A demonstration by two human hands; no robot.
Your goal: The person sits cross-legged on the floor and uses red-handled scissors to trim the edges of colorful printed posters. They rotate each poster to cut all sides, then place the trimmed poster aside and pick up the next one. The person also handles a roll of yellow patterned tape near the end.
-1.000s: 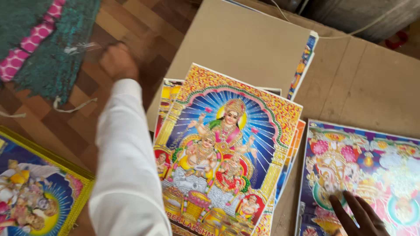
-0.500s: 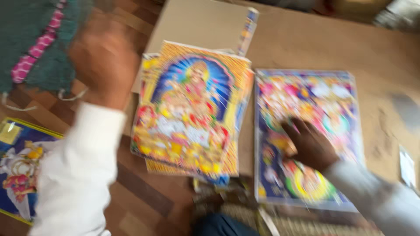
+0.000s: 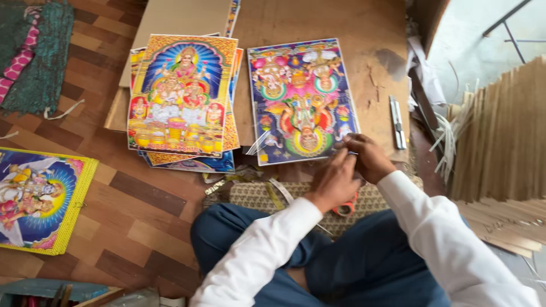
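A colourful religious poster (image 3: 301,99) lies flat on a brown board (image 3: 364,28) in front of me. My left hand (image 3: 334,181) and my right hand (image 3: 367,158) meet at its lower right corner. The fingers of both hands are pinched together on the poster's edge there. A thin pale strip shows between the fingertips, too small to identify. Both arms wear white sleeves, and my crossed legs in blue trousers (image 3: 352,267) fill the bottom of the view.
A stack of similar posters (image 3: 182,94) lies left of the poster. A yellow-framed picture (image 3: 40,199) sits on the wooden floor at the left. A metal cutter (image 3: 396,122), orange-handled scissors (image 3: 344,209), a woven mat (image 3: 256,196), stacked wooden strips (image 3: 500,136) and a green cloth (image 3: 34,51) surround me.
My left hand has come back from reaching far left over the floor and joined my right hand at the poster's corner. My right hand no longer lies flat on the poster.
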